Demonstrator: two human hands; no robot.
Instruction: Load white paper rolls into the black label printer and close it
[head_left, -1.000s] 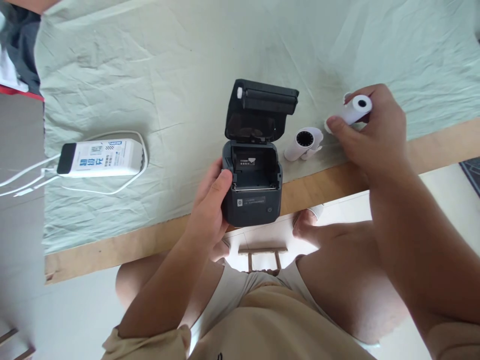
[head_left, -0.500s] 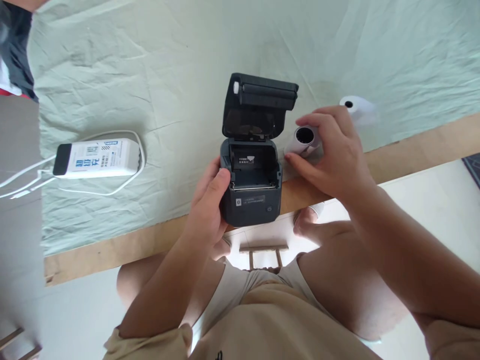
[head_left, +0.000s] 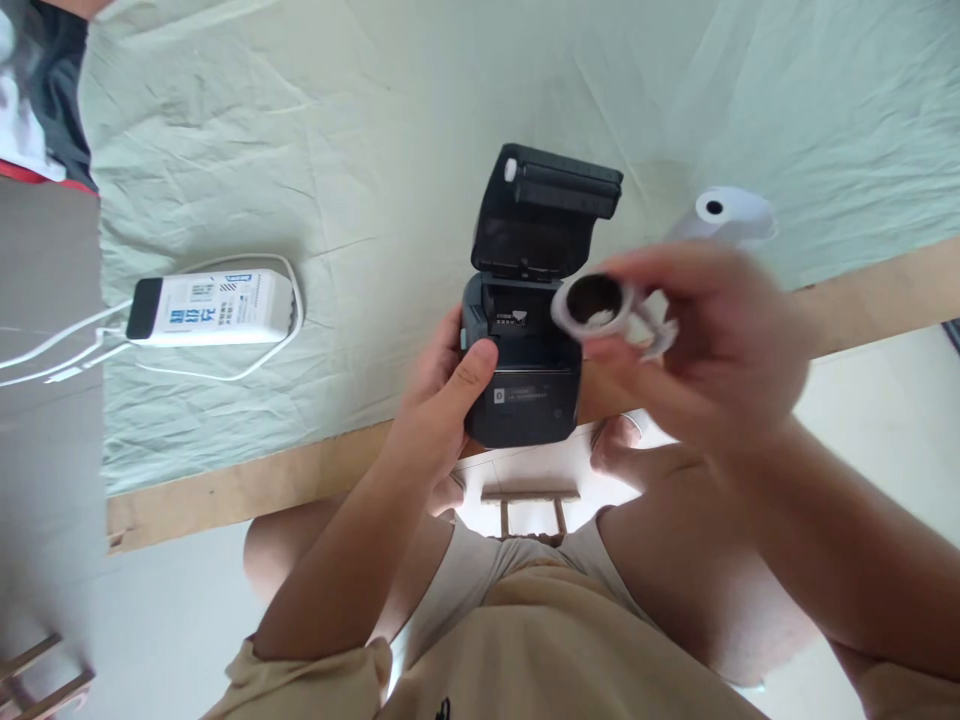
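head view: the left hand (head_left: 431, 400) has its fingers clamped on the left side of a black device (head_left: 525, 412), the thumb pressing beside the open bay. the device is at the wooden front edge (head_left: 262, 478) of the tabletop, its lid (head_left: 544, 215) swung up and back on the far side; a small white label shows inside the bay. the right hand (head_left: 724, 345), blurred, has its fingers closed around a white paper roll (head_left: 592, 333) with a wide dark core, its loose paper crumpled toward the palm. this roll is in front of the bay's right side and hides part of it; whether it touches the device, i cannot tell. beyond the right hand, a second roll (head_left: 735, 212) with a narrower core is on the pale green cloth (head_left: 360, 120). well apart to the left lies a white block (head_left: 214, 308) with blue print, a white cable (head_left: 259, 370) looped around it.
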